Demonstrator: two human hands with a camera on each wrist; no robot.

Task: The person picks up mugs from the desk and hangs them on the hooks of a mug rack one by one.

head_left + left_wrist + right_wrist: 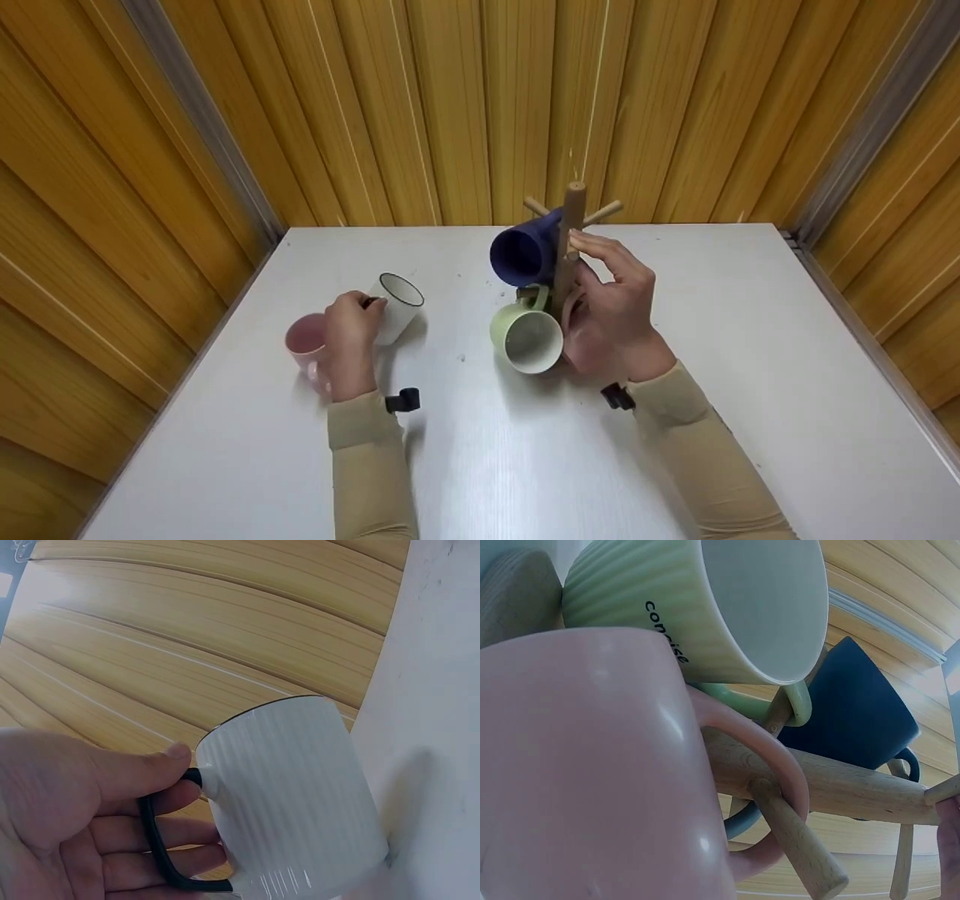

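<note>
My left hand [351,330] holds a white ribbed mug [289,799] by its black handle [159,851], thumb on top and fingers curled through. Tilted, the mug has its dark-rimmed mouth up and its base close over the table. On the other side, my right hand [619,300] grips the post of a wooden mug tree [573,206] below its top. From the tree's pegs hang a dark blue mug [517,255], a pale green mug [527,337] and a pink mug [600,765]. In the head view, my right hand partly hides the pink one.
A second pink mug [304,337] stands on the white table [480,465] beside my left hand, partly covered by it. Bare pegs [606,213] stick out near the top of the tree. Wood-panelled walls [450,112] close off the back and sides.
</note>
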